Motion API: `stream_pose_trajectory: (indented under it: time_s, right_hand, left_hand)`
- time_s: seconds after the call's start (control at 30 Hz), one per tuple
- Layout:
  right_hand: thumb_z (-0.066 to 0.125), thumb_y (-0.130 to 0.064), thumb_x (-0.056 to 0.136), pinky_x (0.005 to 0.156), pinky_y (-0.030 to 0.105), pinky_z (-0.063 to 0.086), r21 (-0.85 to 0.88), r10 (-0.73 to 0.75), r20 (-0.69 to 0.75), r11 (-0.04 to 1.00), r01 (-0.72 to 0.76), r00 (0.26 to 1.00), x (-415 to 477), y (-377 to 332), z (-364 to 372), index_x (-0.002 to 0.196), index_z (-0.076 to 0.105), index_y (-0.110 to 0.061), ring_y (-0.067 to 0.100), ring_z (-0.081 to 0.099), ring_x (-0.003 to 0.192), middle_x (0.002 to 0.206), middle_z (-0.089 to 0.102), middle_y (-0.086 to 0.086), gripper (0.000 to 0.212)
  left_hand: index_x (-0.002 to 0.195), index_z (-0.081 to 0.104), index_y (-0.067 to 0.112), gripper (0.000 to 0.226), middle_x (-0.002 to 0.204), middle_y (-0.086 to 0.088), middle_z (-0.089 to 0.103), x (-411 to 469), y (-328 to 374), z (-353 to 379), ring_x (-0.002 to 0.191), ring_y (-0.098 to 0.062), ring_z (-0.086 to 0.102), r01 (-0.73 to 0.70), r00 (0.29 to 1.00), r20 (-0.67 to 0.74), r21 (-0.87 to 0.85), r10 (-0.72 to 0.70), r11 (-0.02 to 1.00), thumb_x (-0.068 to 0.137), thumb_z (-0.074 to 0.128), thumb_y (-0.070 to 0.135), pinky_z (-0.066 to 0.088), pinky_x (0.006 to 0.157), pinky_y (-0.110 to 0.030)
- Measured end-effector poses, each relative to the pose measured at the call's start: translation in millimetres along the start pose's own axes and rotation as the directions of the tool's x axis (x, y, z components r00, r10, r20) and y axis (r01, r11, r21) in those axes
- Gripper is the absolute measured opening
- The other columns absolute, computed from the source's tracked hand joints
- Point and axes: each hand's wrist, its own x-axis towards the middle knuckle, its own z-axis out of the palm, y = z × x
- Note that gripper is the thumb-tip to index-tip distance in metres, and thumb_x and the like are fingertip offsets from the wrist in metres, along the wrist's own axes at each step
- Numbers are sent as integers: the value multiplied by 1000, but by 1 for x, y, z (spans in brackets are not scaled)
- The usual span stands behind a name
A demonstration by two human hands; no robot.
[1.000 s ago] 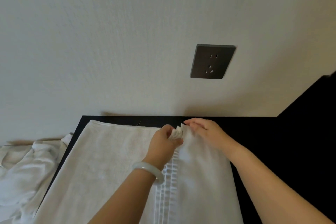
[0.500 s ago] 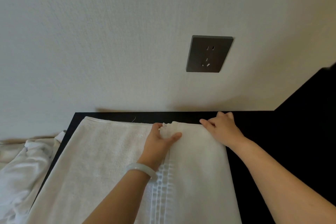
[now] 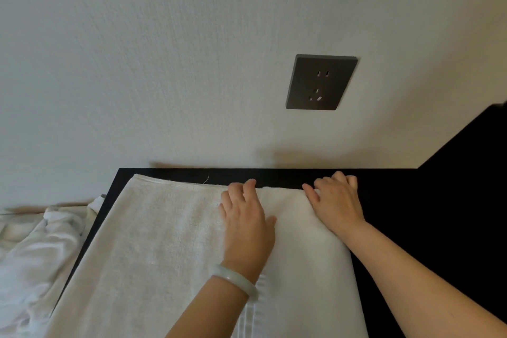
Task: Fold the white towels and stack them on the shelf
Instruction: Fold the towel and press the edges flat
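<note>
Towel position: The white towel [image 3: 164, 241] is spread on the black bench [image 3: 411, 214], with its far hem just short of the wall [image 3: 164, 63]. Its right part is doubled over into a flap.
Left hand: The left hand [image 3: 247, 225] is laid flat on the flap's inner edge, fingers straight and spread. Nothing is gripped.
Right hand: The right hand [image 3: 336, 200] is rested on the flap's far right corner, thumb out and fingers slightly bent at the hem. No pinch is seen.
Handling: The cloth is judged soft, light and limp. No shape would be held unsupported, and the 2 layers could slide apart unless pressed.
Hold points: The far corners and the folded edge are judged the best places to take hold. A pinch through both layers would keep the hems matched.
Edges: The towel's left side lies close to the bench's left edge. The far hem runs along a narrow bare strip of bench below the wall.
Open room: Bare bench is left to the right of the flap. The far side is closed by the wall, with a dark socket [image 3: 321, 82] above. A crumpled pile of white linen [image 3: 33, 250] lies beside the bench on the left.
</note>
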Motion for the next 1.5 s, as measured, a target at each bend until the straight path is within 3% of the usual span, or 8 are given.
stream_pose_trajectory:
  time_s: [0.2, 0.67, 0.87, 1.07, 1.13, 1.27, 1.4, 1.5]
  right_hand:
    - [46, -43, 100, 88, 36, 26, 279, 44, -23, 960, -35, 999, -1, 6, 3, 58, 35, -36, 13, 43, 84, 62, 47, -15, 44]
    - [49, -39, 100, 84, 31, 21, 282, 1, -31, 959, 8, 1000, 14, 12, 2, 53, 35, -34, 7, 21, 80, 64, 40, -14, 49]
    - [42, -48, 100, 88, 33, 26, 288, 5, 46, 957, -18, 999, 14, 10, 1, 56, 46, -30, 10, 31, 87, 65, 48, -12, 47]
    - [50, -45, 99, 79, 33, 18, 276, 27, -4, 961, -25, 1000, 19, 14, -5, 48, 40, -27, 20, 44, 85, 58, 45, -12, 55]
    - [53, -44, 97, 75, 34, 18, 216, 5, -68, 976, 10, 998, 22, 17, -7, 47, 37, -26, 24, 47, 84, 59, 42, -12, 55]
    - [50, -54, 96, 90, 39, 29, 39, 5, 33, 999, -6, 999, 24, 13, 0, 76, 67, -15, 25, 46, 102, 94, 57, 3, 47]
    - [45, -58, 95, 96, 44, 32, -42, 84, 28, 996, -83, 996, 21, 1, -12, 110, 60, -11, 29, 46, 114, 117, 56, 8, 51]
    - [35, -57, 96, 111, 53, 27, 47, -29, -26, 998, 30, 999, -1, -20, -13, 134, 53, -17, 31, 42, 133, 140, 52, 9, 58]
  left_hand:
    - [116, 40, 14, 63, 109, -2, 47, 5, 2, -5, 102, -17, 50, 170, 959, 202, 152, -199, 974, 82, 64, 62, 47, 94, -29]
    - [105, 45, 17, 20, 90, 2, 53, 11, -5, -2, 86, -16, 53, 210, 969, 169, -182, -179, 961, 96, 58, 29, 51, 81, -35]
    - [113, 40, 12, 45, 102, -1, 40, 5, -8, -6, 94, -14, 41, 154, 980, 101, 172, -173, 973, 93, 54, 51, 42, 93, -26]
    - [97, 52, 20, 22, 89, 8, 62, 13, -1, -5, 78, -6, 62, 412, 875, 426, -412, -228, 813, 89, 68, 34, 46, 58, -13]
    - [96, 57, 21, 14, 92, 4, 67, 13, -1, -3, 80, -10, 65, 429, 885, 413, -538, -216, 726, 90, 67, 29, 55, 64, -22]
    - [114, 48, 13, 29, 102, 2, 58, 21, 0, -4, 84, -12, 58, 419, 874, 430, -432, -226, 799, 93, 65, 22, 47, 63, -18]
    - [152, 11, 7, 75, 132, -8, 37, 9, 4, -1, 118, -20, 38, 93, 963, 251, 24, -96, 995, 95, 57, 23, 36, 103, -27]
    - [155, -10, 24, 79, 156, -8, 13, -10, -4, 4, 140, -27, 19, -44, 988, 154, 73, 32, 996, 99, 45, 33, 26, 114, -37]
